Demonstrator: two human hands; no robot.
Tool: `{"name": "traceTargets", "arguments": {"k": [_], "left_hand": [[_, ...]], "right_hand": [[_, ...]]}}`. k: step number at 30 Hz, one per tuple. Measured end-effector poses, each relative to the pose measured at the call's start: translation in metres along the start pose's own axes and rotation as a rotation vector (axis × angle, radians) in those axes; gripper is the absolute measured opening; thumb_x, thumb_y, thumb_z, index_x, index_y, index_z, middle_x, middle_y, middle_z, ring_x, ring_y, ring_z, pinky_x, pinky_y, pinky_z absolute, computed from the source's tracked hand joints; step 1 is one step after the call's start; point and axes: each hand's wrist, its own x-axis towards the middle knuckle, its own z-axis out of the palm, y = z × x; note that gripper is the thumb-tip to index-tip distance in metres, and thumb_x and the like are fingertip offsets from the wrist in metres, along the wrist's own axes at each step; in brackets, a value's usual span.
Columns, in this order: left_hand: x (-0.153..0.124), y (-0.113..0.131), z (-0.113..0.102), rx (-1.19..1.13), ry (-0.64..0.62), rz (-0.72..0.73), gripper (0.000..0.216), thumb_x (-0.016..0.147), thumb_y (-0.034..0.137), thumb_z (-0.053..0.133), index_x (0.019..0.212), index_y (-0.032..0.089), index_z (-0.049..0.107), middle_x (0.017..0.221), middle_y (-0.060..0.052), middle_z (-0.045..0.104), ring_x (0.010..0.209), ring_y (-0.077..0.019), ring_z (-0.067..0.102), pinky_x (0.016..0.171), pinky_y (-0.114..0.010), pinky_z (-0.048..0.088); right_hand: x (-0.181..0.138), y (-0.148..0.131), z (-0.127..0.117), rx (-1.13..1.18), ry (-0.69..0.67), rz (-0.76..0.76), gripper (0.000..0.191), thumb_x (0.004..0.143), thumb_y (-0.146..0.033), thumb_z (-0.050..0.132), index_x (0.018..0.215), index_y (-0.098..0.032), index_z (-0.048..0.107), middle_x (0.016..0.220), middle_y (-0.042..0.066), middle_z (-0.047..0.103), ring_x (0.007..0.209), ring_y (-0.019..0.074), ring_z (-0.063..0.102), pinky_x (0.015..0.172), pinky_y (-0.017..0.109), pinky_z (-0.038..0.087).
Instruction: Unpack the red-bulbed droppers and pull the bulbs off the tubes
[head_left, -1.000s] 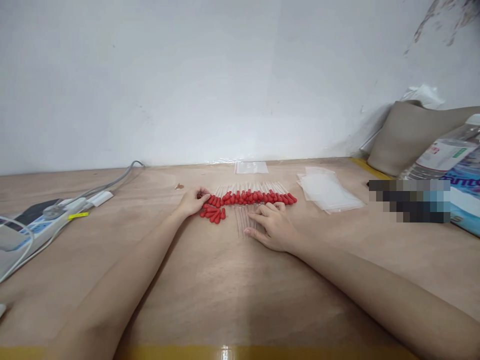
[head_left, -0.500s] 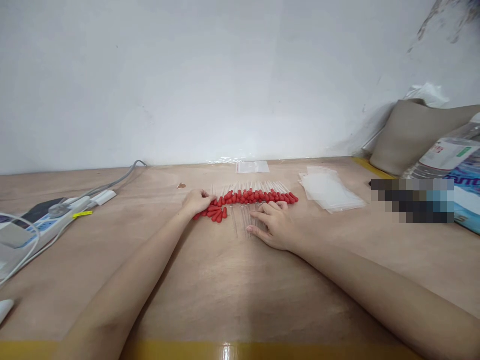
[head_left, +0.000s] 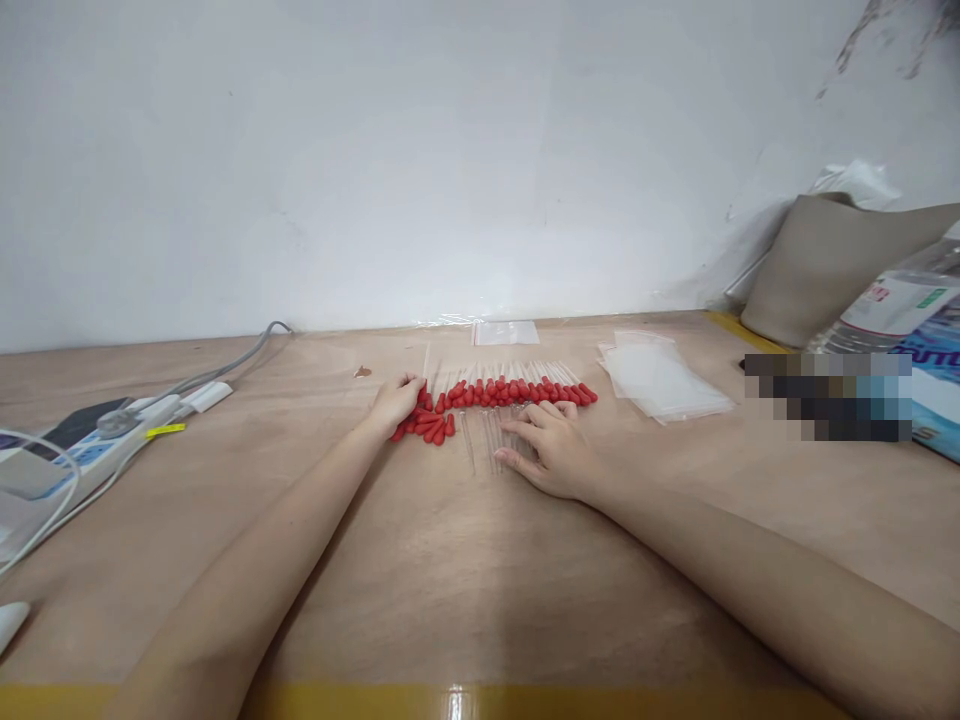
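Curling in at the left end of a row of red rubber bulbs (head_left: pixel 525 393), the left hand (head_left: pixel 394 405) is shown with its thumb and fingertips drawn close together. The tips are partly turned from view. 1 thin clear tube (head_left: pixel 427 358) is seen jutting from beside them towards the wall (head_left: pixel 405 170), but whether it is gripped or only lies beyond them cannot be told. Some bulbs are covered by this hand; a small pile of loose red bulbs (head_left: pixel 435 430) is set just beside it, on the near side of the row.

The right hand (head_left: pixel 555 455) is laid palm down over clear glass tubes (head_left: pixel 491 440), its thumb parted from its index finger and its other fingers bent, the tubes being touched rather than clasped. They cannot be counted, as some are hidden under the palm. Behind the row, pale tubes (head_left: pixel 517 370) are fanned towards the wall, their tips blurred together.

Flat plastic bags (head_left: pixel 664 380) are spread to the right on the table (head_left: pixel 420 580). A plastic bottle (head_left: pixel 892 310) is cut off by the right edge, a power strip (head_left: pixel 71 475) by the left, and a dark object is masked by a pixelated patch (head_left: pixel 832 395).
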Motion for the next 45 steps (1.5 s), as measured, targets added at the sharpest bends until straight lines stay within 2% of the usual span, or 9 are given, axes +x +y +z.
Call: {"name": "traceTargets", "arguments": {"k": [5,9,11,13,17,23,32,37,45], "left_hand": [[-0.003,0.006,0.001,-0.120,-0.010,0.030,0.014,0.072,0.032,0.047,0.066,0.019,0.043,0.053,0.003,0.050,0.045,-0.0118,0.052,0.046,-0.024,0.043],[-0.003,0.017,-0.005,-0.164,0.086,0.125,0.019,0.078,0.034,0.044,0.067,0.019,0.041,0.067,-0.001,0.055,0.068,-0.0136,0.058,0.061,-0.025,0.046],[-0.008,0.023,-0.009,-0.160,0.147,0.276,0.017,0.081,0.035,0.042,0.074,0.019,0.042,0.076,-0.002,0.058,0.081,-0.0137,0.057,0.071,-0.026,0.045],[-0.020,0.027,-0.011,-0.106,0.130,0.488,0.016,0.084,0.035,0.041,0.084,0.019,0.043,0.080,-0.002,0.059,0.081,-0.0134,0.056,0.074,-0.027,0.044],[-0.057,0.019,-0.008,0.216,-0.098,0.740,0.016,0.086,0.034,0.042,0.089,0.019,0.048,0.076,-0.001,0.059,0.068,-0.0132,0.056,0.065,-0.027,0.044],[-0.086,0.002,0.006,0.394,-0.040,0.999,0.010,0.082,0.029,0.053,0.083,0.019,0.055,0.079,-0.002,0.063,0.074,-0.0146,0.056,0.073,-0.030,0.040],[-0.095,0.013,0.018,0.486,-0.031,1.111,0.018,0.081,0.032,0.055,0.093,0.018,0.057,0.084,-0.002,0.065,0.079,-0.0151,0.054,0.076,-0.032,0.035],[-0.098,0.016,0.017,0.639,-0.097,1.108,0.020,0.086,0.032,0.045,0.081,0.018,0.059,0.072,-0.002,0.061,0.075,-0.0159,0.049,0.076,-0.034,0.031],[-0.103,0.017,0.012,0.674,-0.214,1.088,0.024,0.089,0.028,0.037,0.080,0.018,0.057,0.069,-0.001,0.058,0.072,-0.0153,0.045,0.080,-0.036,0.027]], "right_hand": [[-0.001,0.000,0.001,0.017,0.016,0.011,0.037,0.083,-0.049,0.044,0.098,-0.020,0.062,0.088,0.006,0.058,0.085,0.0176,0.047,0.081,0.037,0.022],[-0.001,0.001,0.002,0.024,0.027,0.025,0.037,0.083,-0.049,0.043,0.099,-0.020,0.061,0.090,0.006,0.057,0.086,0.0183,0.048,0.081,0.037,0.024],[-0.001,0.003,0.003,0.028,0.073,0.050,0.038,0.084,-0.047,0.044,0.106,-0.020,0.058,0.094,0.007,0.057,0.089,0.0196,0.049,0.081,0.037,0.026],[-0.001,0.004,0.003,0.042,0.168,0.093,0.043,0.083,-0.045,0.045,0.116,-0.018,0.050,0.103,0.010,0.054,0.096,0.0222,0.048,0.082,0.037,0.028],[-0.001,0.006,0.001,0.116,0.345,0.120,0.062,0.076,-0.048,0.053,0.126,-0.015,0.036,0.114,0.013,0.050,0.105,0.0250,0.045,0.085,0.038,0.031],[0.000,0.004,-0.003,0.077,0.183,-0.019,0.040,0.081,-0.046,0.049,0.111,-0.020,0.054,0.101,0.007,0.061,0.093,0.0197,0.051,0.086,0.038,0.026],[0.002,0.005,0.002,0.001,0.100,-0.116,0.028,0.088,-0.037,0.043,0.088,-0.021,0.066,0.067,0.001,0.061,0.073,0.0141,0.046,0.083,0.037,0.020],[0.001,0.004,0.001,0.079,0.073,-0.173,0.029,0.088,-0.034,0.043,0.076,-0.020,0.065,0.057,-0.001,0.058,0.066,0.0123,0.043,0.083,0.036,0.021],[-0.002,0.002,-0.001,-0.019,0.177,-0.338,0.021,0.087,-0.029,0.046,0.078,-0.020,0.063,0.055,-0.003,0.055,0.063,0.0106,0.038,0.080,0.034,0.021]]}}
